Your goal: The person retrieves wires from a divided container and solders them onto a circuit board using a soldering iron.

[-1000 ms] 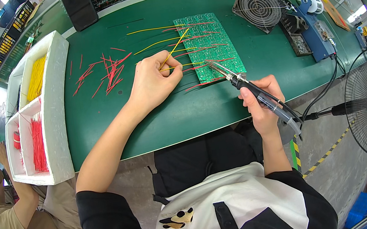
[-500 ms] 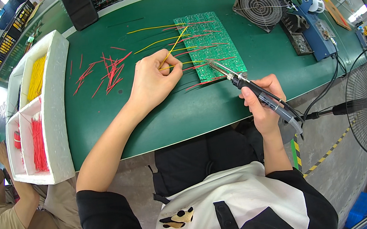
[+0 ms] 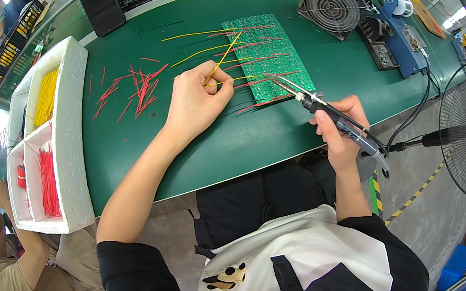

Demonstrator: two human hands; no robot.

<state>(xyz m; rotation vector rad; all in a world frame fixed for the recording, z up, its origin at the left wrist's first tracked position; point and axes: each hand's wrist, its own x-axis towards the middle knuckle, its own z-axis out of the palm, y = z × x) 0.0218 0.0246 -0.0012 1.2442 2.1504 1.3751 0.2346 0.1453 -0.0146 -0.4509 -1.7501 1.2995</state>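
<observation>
My left hand (image 3: 193, 103) is closed at the left edge of a green circuit board panel (image 3: 265, 35), pinching yellow wires. One yellow wire (image 3: 230, 49) slants up and away from the fingers; another runs from them onto the board. In my right hand (image 3: 342, 147) is a soldering iron (image 3: 334, 113) with a dark grip. Its metal tip points left over the board's nearer part, close to the yellow wire's end; whether it touches cannot be made out. Several red and yellow wires lie across the board, sticking out on its left.
Loose red wires (image 3: 143, 91) lie left of my hand. A white foam box (image 3: 77, 169) holds yellow and red wires. On the right are a square fan (image 3: 330, 7) and a blue soldering station (image 3: 401, 42). A co-worker's arm (image 3: 32, 254) is at far left.
The soldering iron and my right hand have shifted slightly to the right, drawing the tip a little away along the wire. My left hand has barely moved and keeps its pinch.
</observation>
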